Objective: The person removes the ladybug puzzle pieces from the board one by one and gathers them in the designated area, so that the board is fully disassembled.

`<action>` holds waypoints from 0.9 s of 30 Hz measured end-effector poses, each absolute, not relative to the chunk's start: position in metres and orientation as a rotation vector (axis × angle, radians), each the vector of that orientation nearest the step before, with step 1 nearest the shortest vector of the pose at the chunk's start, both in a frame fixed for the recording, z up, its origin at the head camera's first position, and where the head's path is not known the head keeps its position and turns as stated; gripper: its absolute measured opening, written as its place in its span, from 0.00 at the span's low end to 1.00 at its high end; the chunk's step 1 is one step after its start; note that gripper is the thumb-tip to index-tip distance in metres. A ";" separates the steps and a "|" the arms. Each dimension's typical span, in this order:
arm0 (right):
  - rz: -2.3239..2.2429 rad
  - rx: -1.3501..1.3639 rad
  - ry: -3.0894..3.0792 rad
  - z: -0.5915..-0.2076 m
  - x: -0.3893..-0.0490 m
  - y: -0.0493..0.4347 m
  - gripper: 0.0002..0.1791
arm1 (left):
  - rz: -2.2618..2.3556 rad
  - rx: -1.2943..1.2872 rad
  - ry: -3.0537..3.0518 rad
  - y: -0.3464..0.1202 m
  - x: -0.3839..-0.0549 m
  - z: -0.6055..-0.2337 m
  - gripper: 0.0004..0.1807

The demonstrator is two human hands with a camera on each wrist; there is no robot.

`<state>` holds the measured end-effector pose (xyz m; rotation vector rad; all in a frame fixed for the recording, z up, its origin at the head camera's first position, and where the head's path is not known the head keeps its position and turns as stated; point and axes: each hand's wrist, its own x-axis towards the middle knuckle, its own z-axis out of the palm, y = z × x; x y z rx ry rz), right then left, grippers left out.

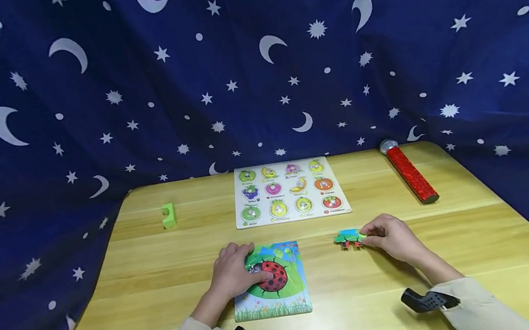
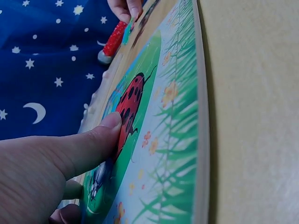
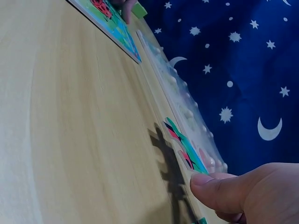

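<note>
A ladybug jigsaw puzzle lies in front of me, with grass along its near edge. My left hand rests over its left side, the thumb pressing flat on the red ladybug. The other fingers are bent near the board's upper left and partly hidden. To the right, my right hand pinches a jigsaw piece between thumb and fingers. In the right wrist view this piece shows green, blue and red, and its shadow falls on the tabletop.
Behind the puzzle lies a fruit peg board. A red glittery toy microphone sits at the back right, a light green notched block at the back left. The wooden table meets a dark blue star-and-moon curtain.
</note>
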<state>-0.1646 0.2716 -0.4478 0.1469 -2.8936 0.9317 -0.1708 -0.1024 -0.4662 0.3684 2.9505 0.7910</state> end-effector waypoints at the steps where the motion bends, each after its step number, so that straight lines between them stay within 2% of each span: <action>1: 0.930 0.144 -2.898 -0.448 -0.164 0.273 0.05 | 0.791 0.368 2.948 -0.102 -0.171 -0.467 0.48; 11: 0.918 0.100 -2.935 -0.446 -0.164 0.290 0.06 | 0.786 0.366 2.952 -0.101 -0.173 -0.467 0.48; 27: 0.890 0.171 -2.950 -0.455 -0.173 0.275 0.06 | 0.789 0.369 2.959 -0.102 -0.169 -0.465 0.47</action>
